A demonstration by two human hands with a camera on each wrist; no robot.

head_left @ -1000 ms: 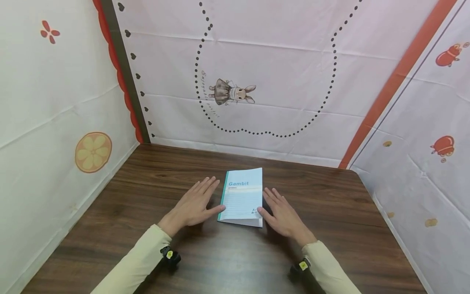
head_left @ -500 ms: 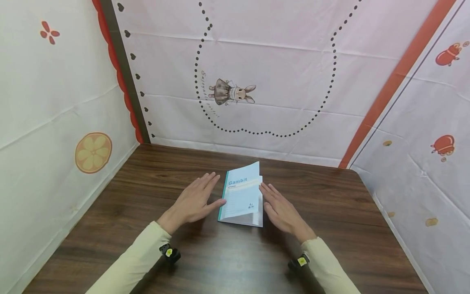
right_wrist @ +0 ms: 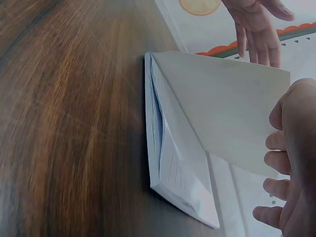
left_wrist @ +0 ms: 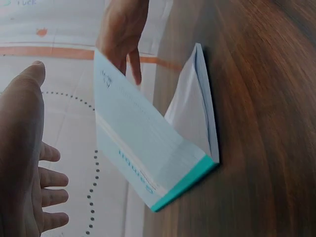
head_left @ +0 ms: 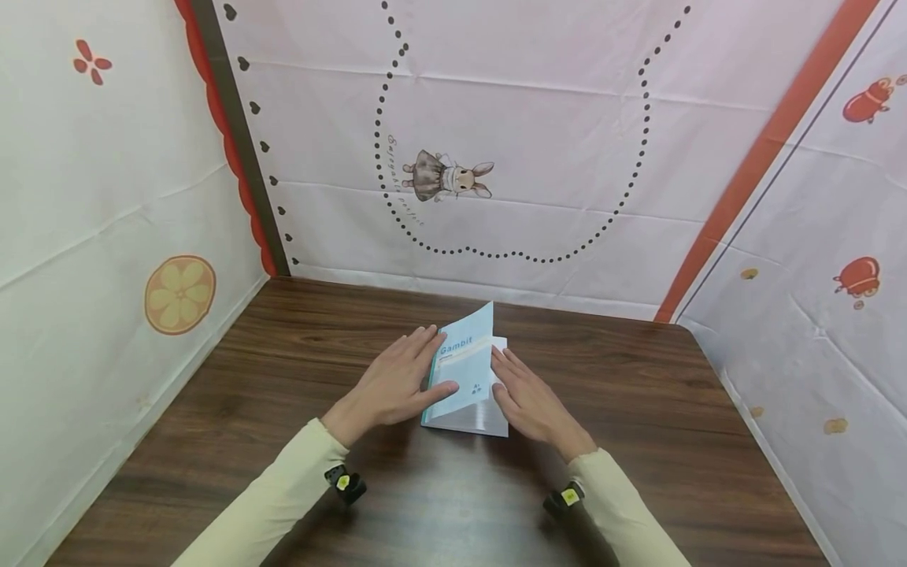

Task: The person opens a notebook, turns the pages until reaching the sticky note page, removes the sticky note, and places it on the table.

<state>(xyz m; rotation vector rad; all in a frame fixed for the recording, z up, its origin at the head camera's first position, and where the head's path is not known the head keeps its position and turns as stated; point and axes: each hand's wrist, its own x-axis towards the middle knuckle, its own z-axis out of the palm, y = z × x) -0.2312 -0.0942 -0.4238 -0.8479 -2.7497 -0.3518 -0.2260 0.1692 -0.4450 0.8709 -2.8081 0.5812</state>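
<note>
A notebook (head_left: 462,368) with a pale blue cover marked "Gambit" and a teal spine lies on the table. Its front cover stands partly lifted at a slant, hinged at the left. White lined pages (right_wrist: 178,165) show beneath it in the right wrist view. My right hand (head_left: 533,400) is at the raised cover's free edge, fingers extended along its inner side; whether they touch it is hard to tell. Over the spine side hovers my left hand (head_left: 394,380), fingers extended and thumb in front of the cover (left_wrist: 129,136), apart from it in the left wrist view.
The dark wood-grain table (head_left: 453,504) carries the notebook near its middle. Printed white cloth walls (head_left: 538,189) rise along its back and both sides. A black wrist camera (head_left: 346,485) sits on the left wrist and another black camera (head_left: 564,499) on the right.
The notebook's front cover has risen from nearly flat and swung leftward, baring the pages. My right hand has followed it left. My left hand has shifted right, over the spine side.
</note>
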